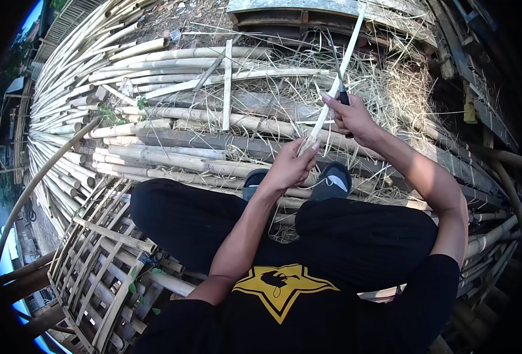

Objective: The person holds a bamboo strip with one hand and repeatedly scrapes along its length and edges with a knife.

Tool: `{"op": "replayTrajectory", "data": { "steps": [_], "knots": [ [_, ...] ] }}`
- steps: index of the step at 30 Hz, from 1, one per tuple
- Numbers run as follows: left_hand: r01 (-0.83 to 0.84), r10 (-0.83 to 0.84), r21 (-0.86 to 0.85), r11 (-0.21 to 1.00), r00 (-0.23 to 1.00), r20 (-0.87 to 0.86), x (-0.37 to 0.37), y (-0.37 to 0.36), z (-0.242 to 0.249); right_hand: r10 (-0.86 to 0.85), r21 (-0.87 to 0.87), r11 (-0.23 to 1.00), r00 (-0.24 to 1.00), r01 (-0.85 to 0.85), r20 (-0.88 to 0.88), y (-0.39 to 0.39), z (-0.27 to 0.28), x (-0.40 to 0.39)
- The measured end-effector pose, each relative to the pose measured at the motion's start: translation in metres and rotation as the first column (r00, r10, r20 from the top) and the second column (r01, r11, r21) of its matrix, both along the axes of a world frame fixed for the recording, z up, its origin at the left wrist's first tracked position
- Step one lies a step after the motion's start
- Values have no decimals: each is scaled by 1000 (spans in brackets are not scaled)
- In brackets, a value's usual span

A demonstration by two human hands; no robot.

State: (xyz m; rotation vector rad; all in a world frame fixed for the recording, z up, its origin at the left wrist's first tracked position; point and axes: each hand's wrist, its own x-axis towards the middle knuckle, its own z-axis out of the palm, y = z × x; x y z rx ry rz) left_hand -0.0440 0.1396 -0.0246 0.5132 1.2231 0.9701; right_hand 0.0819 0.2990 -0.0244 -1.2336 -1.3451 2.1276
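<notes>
Bamboo poles (178,159) are lying beneath and beyond your hands, with loose shavings (408,94) spreading past your right. A long, pale strip (348,53) is slanting away from your left hand (293,164), which is gripping its near end. Your right hand (355,121) is gripping a knife (343,94) by its dark handle. The blade is pointing away close beside the strip; a slip could be cutting your fingers, and uneven pressure could be splitting the strip.

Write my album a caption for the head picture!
Left hand grips a pale strip, right hand a knife, above bamboo poles.
</notes>
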Motion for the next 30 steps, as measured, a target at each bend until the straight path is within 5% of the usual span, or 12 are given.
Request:
{"op": "replayTrajectory", "data": {
  "steps": [2,4,8,13,16,22,23,25,26,27,29,30],
  "knots": [
    [-29,30,64,997,999,-21,-2,1,-10,74,-55,996,992,-68,99,3,-4,6],
    [-66,66,27,997,997,-37,-3,0,-15,103,442,845,903,-300,416,-4,-14,8],
    [-149,165,98,984,970,-179,-7,1,-30,430,411,539,660,-735,616,-21,-7,20],
    [-108,167,152,983,870,-464,-7,2,-35,402,707,209,718,-676,568,-35,-23,27],
    [-117,177,145,982,830,-529,-10,3,-30,435,604,353,697,-714,570,-34,-22,27],
    [-143,222,189,972,832,-509,-10,3,-26,417,583,355,682,-731,600,-21,-13,24],
    [-147,225,189,971,826,-517,-9,0,-27,421,517,309,602,-798,678,-14,-7,22],
    [-200,256,181,963,889,-380,-11,3,-27,295,611,199,641,-766,708,0,-22,28],
    [-250,279,145,957,931,-235,-10,-2,-26,177,566,529,735,-632,655,27,-41,34],
    [-208,260,203,957,924,-279,-10,-10,-18,-40,568,564,667,-600,744,69,-47,56],
    [-62,156,258,964,920,-359,-11,-19,-4,-335,710,555,665,-433,667,114,-15,97],
    [-113,168,207,972,948,-271,-9,-15,-1,-449,838,447,733,-311,512,126,-9,104]
  ]
}}
